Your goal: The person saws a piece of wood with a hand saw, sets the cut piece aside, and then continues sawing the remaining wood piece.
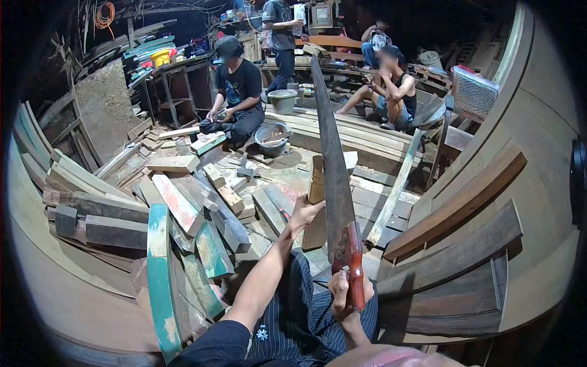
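My right hand is closed round the reddish wooden handle of a handsaw. The saw's long dark blade points up and away from me, its tip level with the far seated people. Just left of the blade, my left hand grips a piece of wood, thumb toward the saw. The lower part of that wood shows below the hand, and the blade overlaps some of it in this view. Both arms reach out over my striped shorts.
Stacked offcuts and a green-painted curved timber crowd the left. Curved beams lean on the right wall. A person sits by a bucket; another person sits beyond long planks, with others farther back.
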### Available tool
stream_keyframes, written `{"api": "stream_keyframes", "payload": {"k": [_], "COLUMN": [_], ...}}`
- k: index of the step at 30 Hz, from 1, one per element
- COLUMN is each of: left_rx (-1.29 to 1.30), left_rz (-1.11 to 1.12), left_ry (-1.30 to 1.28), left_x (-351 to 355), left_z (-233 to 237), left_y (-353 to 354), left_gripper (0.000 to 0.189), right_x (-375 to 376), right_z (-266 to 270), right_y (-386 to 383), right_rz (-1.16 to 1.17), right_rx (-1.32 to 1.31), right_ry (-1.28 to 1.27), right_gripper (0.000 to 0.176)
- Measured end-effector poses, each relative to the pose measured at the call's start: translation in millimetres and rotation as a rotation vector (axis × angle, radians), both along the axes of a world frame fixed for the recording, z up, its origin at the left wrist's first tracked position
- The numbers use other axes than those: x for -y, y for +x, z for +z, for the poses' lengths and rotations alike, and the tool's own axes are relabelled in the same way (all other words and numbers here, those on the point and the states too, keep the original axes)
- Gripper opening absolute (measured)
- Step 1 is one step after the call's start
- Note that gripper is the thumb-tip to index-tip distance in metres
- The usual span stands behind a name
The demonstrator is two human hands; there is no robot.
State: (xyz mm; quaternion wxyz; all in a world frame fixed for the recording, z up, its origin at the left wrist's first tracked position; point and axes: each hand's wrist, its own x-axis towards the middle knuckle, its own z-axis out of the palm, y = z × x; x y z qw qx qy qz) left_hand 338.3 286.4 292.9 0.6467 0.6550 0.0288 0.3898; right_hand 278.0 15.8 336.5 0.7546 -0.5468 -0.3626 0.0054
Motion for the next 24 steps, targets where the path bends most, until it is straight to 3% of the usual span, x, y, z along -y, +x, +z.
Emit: {"api": "stream_keyframes", "payload": {"k": [6, 10, 11, 14, 17, 20, 21, 22, 24], "left_rx": [0.042, 0.052, 0.056, 0.046, 0.016, 0.031, 0.074, 0.042, -0.027], "left_rz": [-0.061, -0.102, -0.119, 0.019, 0.145, 0.201, 0.198, 0.195, 0.188], "left_ry": [-0.017, -0.133, -0.189, 0.026, 0.056, -0.060, -0.056, -0.051, -0.044], "left_x": [-9, -6, -6, -9, -10, -20, -26, -23, -11], "left_z": [-12, -14, -15, -14, -5, -6, -14, -8, 8], "left_y": [-1, 1, 3, 4, 4, 5, 10, 7, -1], "left_gripper": [0.022, 0.021, 0.021, 0.018, 0.013, 0.019, 0.021, 0.022, 0.023], "right_x": [-3, -4, -6, -3, 3, 23, 31, 38, 57], "right_z": [-12, -9, -11, -4, -22, -33, -37, -52, -49], "right_y": [-6, -9, -10, -12, -9, -23, -31, -36, -50], "right_rz": [-0.126, -0.050, 0.001, -0.005, -0.069, -0.089, -0.060, -0.271, -0.209], "right_rx": [0.143, 0.158, 0.062, 0.035, 0.090, 0.135, 0.201, 0.450, 0.460], "right_ry": [-0.057, -0.034, 0.012, 0.011, -0.064, -0.185, -0.133, -0.230, -0.210], "right_gripper": [0.022, 0.020, 0.021, 0.022, 0.021, 0.019, 0.017, 0.018, 0.018]}}
